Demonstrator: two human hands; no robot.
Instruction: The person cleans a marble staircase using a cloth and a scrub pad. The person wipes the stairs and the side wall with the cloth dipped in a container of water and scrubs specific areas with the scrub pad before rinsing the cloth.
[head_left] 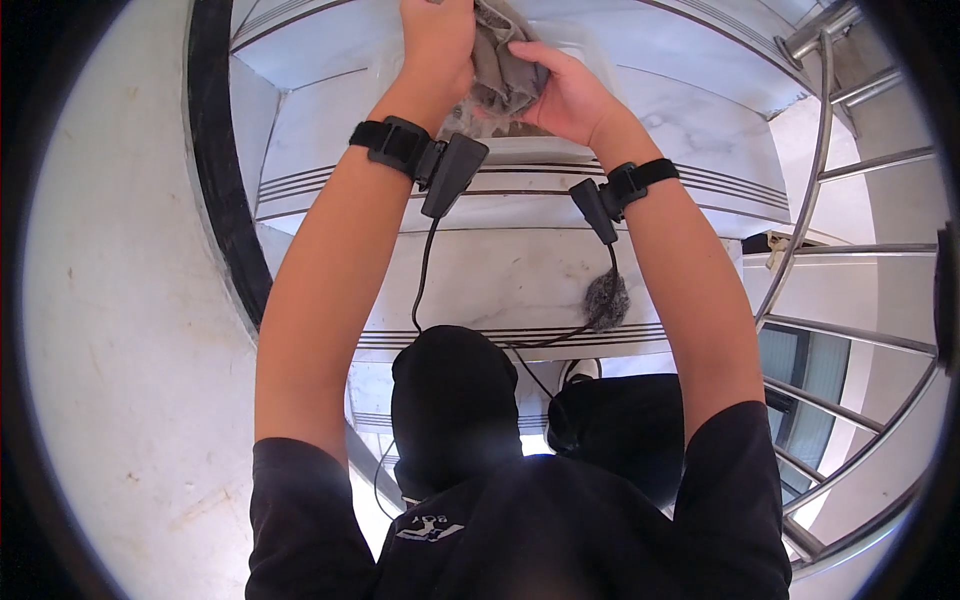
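A wet-looking, crumpled grey cloth is held up between both my hands at the top of the view. My left hand grips its left side, and those fingertips run partly out of the picture. On the cloth's right side, my right hand presses with the thumb on top while its other fingers are mostly hidden underneath. Just below the hands sits a pale translucent basin on a marble step, with cloudy greyish contents showing beneath the cloth.
On the nearer step lies a round grey scouring pad, by a black cable from my wrist straps. A metal railing runs along the right, and a pale wall with black edging stands left. My knees are below.
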